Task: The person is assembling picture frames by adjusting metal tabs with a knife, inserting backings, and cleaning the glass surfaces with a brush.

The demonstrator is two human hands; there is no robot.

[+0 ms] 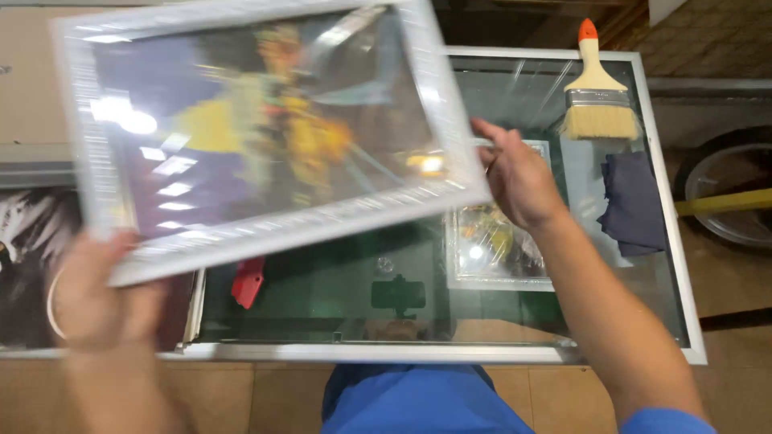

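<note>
1. The left hand (100,293) grips the bottom corner of a white picture frame (257,133).
2. The right hand (515,173) holds the frame's right edge with its fingers.
3. The frame is tilted in the air, above a glass table (667,241). Its picture looks blurry.
4. On the table lie a paintbrush (597,92), a dark blue cloth (634,202) and a smaller framed picture (494,249).

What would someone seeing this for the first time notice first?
A large white-framed glazed picture, blurred and tilted, fills the upper left, held by the left hand at its lower corner and the right hand at its right edge. Beneath lies a glass-topped table carrying a wide orange-tipped paintbrush and a dark blue cloth at its right.
</note>
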